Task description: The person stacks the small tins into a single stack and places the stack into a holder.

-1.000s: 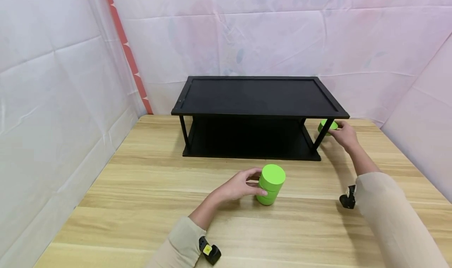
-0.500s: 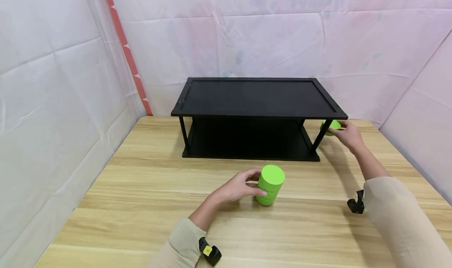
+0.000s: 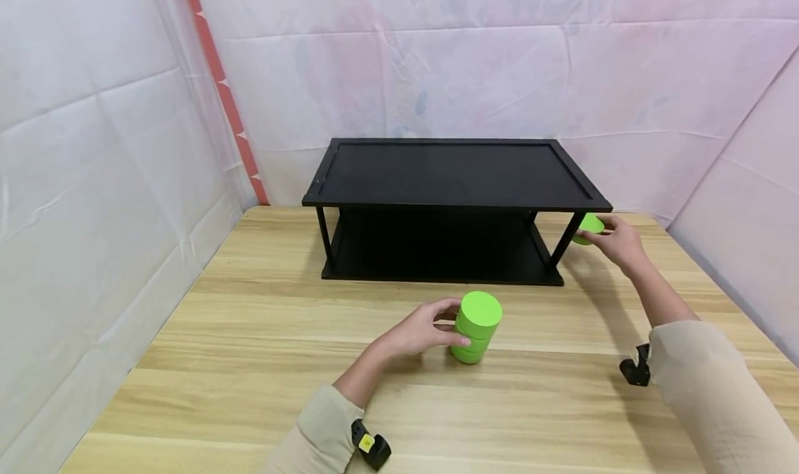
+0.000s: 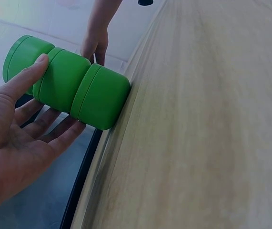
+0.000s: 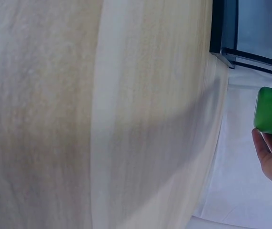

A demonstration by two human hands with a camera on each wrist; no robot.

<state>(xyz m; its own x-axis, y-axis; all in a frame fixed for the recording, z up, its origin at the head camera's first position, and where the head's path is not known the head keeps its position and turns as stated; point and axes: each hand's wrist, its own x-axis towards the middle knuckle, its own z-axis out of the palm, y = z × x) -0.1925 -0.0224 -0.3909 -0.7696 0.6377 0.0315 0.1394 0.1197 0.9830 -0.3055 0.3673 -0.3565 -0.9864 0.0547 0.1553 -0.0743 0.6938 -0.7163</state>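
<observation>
Several round green lidded tins are in view. Three form a stack (image 3: 479, 325) on the wooden table, in front of the black rack (image 3: 458, 175). My left hand (image 3: 417, 332) holds this stack from the left, thumb on the near side and fingers on the far side; the left wrist view shows the thumb (image 4: 31, 76) on the middle part of the stack. At the back right, beside the rack's right front post, my right hand (image 3: 621, 246) grips a single green tin (image 3: 591, 225). In the right wrist view that tin (image 5: 270, 110) is raised above the table, partly cut off by the frame edge.
The rack has a flat top shelf (image 3: 443, 172) and a lower shelf (image 3: 431, 245), joined by posts at its corners. White cloth walls (image 3: 468, 78) close in the table (image 3: 250, 363) behind and at both sides. Black cameras sit on both wrists.
My right hand, with its tin, has shifted slightly to the right and a little nearer, away from the rack post. The left hand and the stack stay in place.
</observation>
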